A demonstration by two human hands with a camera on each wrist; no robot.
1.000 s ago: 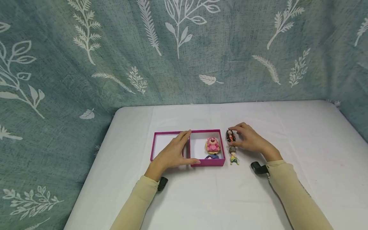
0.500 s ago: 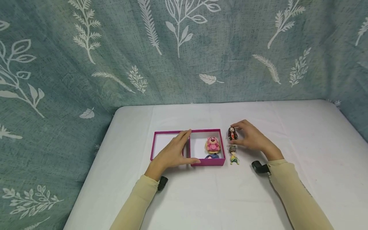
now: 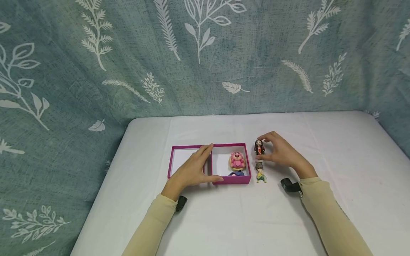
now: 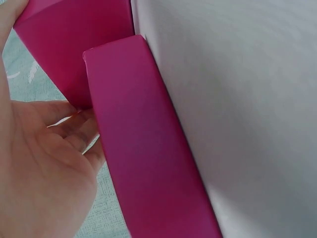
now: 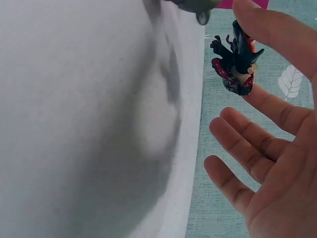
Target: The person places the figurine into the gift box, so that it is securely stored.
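My left hand spans the right-hand magenta box, thumb at its near wall and fingers at its far edge, holding it. In the left wrist view the fingers touch the side of that box. A pink bear figurine sits inside, with a partly hidden blue figurine nearer me. To the right of the box, my right hand pinches a long dark-haired doll figurine between thumb and index finger; its other fingers are spread. Directly below it lies a brown-haired figurine in yellow and green.
A shallow magenta-edged tray or lid lies left of the box, partly under my left hand. The white-covered table ends at a green leaf-patterned curtain.
My right hand has moved slightly away from me and to the right with the dark-haired figurine, opening a gap from the brown-haired one. The left hand and box stay put.
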